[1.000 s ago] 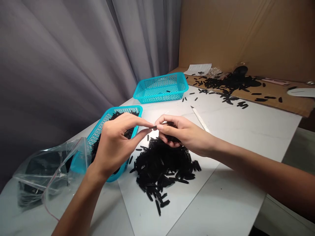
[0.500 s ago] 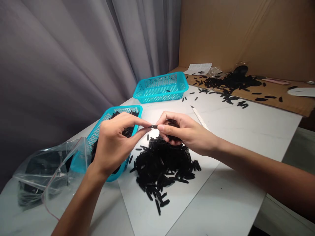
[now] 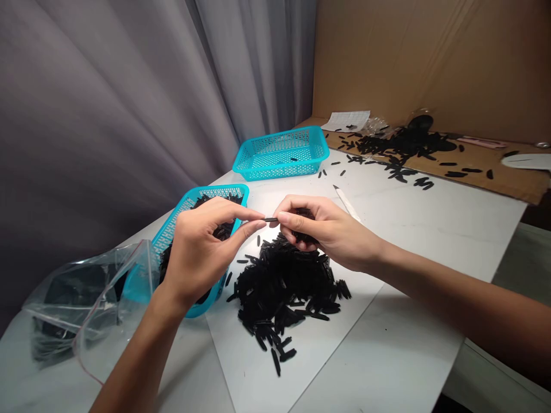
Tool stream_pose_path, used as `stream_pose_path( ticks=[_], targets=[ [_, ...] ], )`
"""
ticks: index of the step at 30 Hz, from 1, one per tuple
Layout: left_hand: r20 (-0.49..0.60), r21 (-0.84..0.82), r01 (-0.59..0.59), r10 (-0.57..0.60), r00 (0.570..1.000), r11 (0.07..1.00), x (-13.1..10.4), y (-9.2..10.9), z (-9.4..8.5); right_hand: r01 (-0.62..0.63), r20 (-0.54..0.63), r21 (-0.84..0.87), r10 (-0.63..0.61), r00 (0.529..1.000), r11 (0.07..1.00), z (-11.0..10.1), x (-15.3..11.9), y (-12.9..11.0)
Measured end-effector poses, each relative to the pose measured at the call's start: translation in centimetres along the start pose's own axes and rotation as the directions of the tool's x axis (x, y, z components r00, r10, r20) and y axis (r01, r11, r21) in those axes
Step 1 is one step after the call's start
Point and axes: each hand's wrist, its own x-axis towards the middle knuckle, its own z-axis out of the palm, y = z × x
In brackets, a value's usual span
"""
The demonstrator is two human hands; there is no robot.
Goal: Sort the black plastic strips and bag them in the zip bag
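Note:
Between my two hands one slim black strip is stretched level, pinched at its left end by the thumb and index finger of my left hand. My right hand pinches its other end, and its curled fingers also cradle a bunch of black strips in the palm. Below both hands lies a heap of similar black strips on a white sheet. Behind my left hand stands a blue basket with many black strips in it, partly hidden by that hand.
A second blue basket with one strip stands farther back. A white-handled pointed knife lies behind my right hand. Clear zip bags with dark contents sit at left. More black pieces are scattered over cardboard at back right.
The strip between my fingers has turned slightly and now looks thinner. Both hands stay in nearly the same place.

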Motion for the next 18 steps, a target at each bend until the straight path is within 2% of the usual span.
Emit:
stream_pose_path(
  ticks=[8,18],
  targets=[
    [0.036,0.030,-0.027,0.025,0.999,0.999,-0.09,-0.04,0.18,-0.043,0.004,0.064,0.043,0.999,0.997,-0.06,0.00,0.15],
    [0.080,0.039,0.000,-0.003,0.997,0.999,-0.19,-0.11,0.36,-0.103,0.036,0.154,0.099,0.994,0.983,0.06,-0.07,0.17]
  ],
)
